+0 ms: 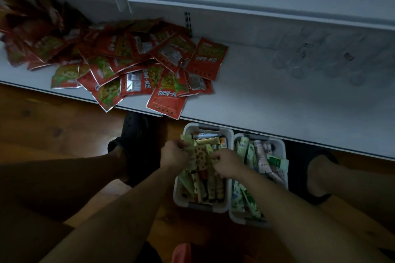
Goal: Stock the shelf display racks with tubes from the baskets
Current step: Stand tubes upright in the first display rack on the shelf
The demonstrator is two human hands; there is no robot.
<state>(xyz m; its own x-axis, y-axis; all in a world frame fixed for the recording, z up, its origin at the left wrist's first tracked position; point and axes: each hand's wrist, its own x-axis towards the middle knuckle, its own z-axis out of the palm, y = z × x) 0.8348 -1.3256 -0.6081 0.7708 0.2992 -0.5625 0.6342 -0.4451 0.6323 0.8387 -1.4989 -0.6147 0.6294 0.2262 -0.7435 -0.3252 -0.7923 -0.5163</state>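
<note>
The left hand (174, 153) has its grip closed on the upper ends of some tubes (202, 156). The right hand (226, 163), just right of it, curls its grip around tubes in the same cluster. Both hands sit over the left basket (178, 197), which is packed with tubes. The right basket (282, 149) touches it and is also full. Both stand on the wooden floor (53, 126), partly under the shelf (267, 102). On the shelf, red packets (132, 64) lie heaped at left, and clear display racks (320, 55) stand at far right.
</note>
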